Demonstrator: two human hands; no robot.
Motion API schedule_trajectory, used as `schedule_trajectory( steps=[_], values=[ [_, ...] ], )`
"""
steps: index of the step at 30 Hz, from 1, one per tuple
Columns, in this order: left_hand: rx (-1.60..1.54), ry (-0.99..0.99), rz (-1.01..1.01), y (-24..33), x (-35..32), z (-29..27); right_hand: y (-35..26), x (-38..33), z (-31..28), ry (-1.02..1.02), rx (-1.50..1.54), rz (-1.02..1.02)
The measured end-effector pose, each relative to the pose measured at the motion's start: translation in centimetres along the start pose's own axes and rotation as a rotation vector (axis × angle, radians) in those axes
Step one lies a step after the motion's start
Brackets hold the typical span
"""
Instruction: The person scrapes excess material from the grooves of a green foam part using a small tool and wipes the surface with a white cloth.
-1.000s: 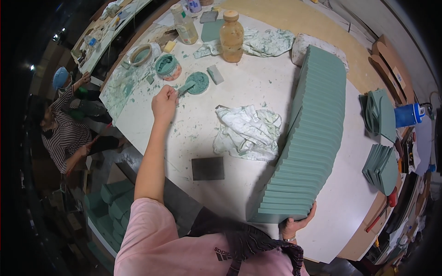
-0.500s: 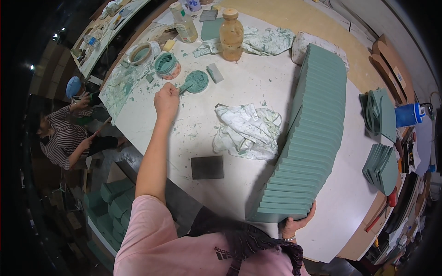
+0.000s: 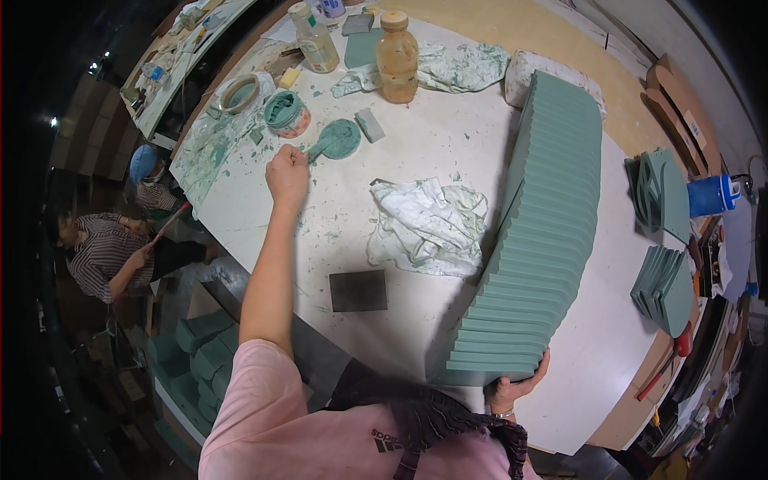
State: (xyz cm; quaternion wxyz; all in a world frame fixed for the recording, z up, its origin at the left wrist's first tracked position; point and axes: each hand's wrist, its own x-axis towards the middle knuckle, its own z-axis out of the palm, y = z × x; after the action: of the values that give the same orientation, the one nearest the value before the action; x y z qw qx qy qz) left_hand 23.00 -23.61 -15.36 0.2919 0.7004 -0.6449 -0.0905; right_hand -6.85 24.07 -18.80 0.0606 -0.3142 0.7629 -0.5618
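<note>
My left hand (image 3: 287, 174) is closed around the end of a small spatula (image 3: 319, 149), whose blade lies at the edge of a round patch of green paste (image 3: 341, 140). Just beyond it stands an uncovered tub (image 3: 286, 114) of the same paste. A long, curved green ribbed piece (image 3: 538, 232) runs from near my body to the far right of the table. At its near end, my right hand (image 3: 524, 387) grips the lower corner, the fingers partly hidden beneath. A crumpled white cloth (image 3: 430, 224) lies between my arms, and a dark rectangular pad (image 3: 358, 290) is nearer to me.
Behind the paste stand a bottle of amber liquid (image 3: 398, 60) and a glass bottle (image 3: 314, 40). A grey block (image 3: 370, 126) lies beside the paste. Green curved parts (image 3: 662, 288) and a blue jug (image 3: 712, 196) are at right. Two people are at left, beyond stacked green pieces (image 3: 206, 344).
The view has shifted slightly. My left hand stays at the paste, with the spatula at a slightly different angle; my right hand keeps its hold. A person at left has lowered an arm.
</note>
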Motion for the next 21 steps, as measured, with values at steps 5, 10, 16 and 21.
schedule_trajectory(
  steps=[5,10,16,21],
  values=[
    [-0.353,-0.098,-0.206,0.2,-0.1,0.1,0.1,0.0,-0.3,-0.008,-0.033,-0.011],
    [-0.368,-0.108,-0.183,-0.9,-0.1,1.0,0.1,0.0,0.0,-0.017,-0.038,-0.005],
    [-0.612,-0.143,-0.246,-1.1,0.4,1.5,0.2,-0.2,-0.3,0.0,-0.017,-0.002],
    [-0.87,-0.21,-0.376,0.0,-0.5,-0.4,0.6,-0.2,-0.3,-0.064,-0.031,-0.021]
  ],
)
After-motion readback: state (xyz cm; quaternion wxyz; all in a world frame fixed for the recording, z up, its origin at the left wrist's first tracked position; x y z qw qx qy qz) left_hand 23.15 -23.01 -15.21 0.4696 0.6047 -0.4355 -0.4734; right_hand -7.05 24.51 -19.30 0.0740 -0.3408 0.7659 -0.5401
